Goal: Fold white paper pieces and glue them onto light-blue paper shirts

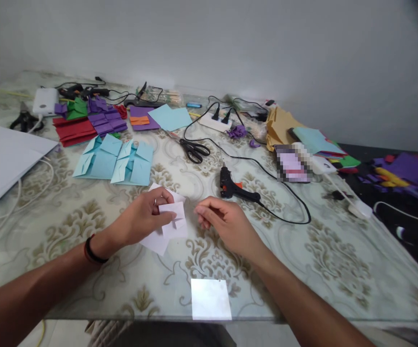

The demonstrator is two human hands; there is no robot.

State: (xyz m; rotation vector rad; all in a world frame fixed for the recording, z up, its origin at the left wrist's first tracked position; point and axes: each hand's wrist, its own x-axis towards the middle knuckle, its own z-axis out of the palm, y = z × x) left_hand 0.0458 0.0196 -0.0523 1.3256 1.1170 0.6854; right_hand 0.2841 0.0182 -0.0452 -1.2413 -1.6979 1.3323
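Note:
My left hand [151, 216] pinches a small piece of folded white paper [175, 217] between thumb and fingers, just left of the table's middle. More white paper [158, 241] lies beneath that hand. A short gap to the right, my right hand [214, 219] is closed, its thumb against the fingertips; what it holds, if anything, is too small to make out. Two folded light blue papers [133, 164] lie behind my left hand. Beyond my right hand rests a black glue gun [238, 185] with its cord trailing right.
Black scissors [194, 149] lie near a white power strip [215, 123]. Red folded paper [73, 131] and purple pieces [108, 123] sit at the back left. White sheets [6, 161] cover the left side. A phone [293, 164] lies at right; a white square [211, 299] is near the front edge.

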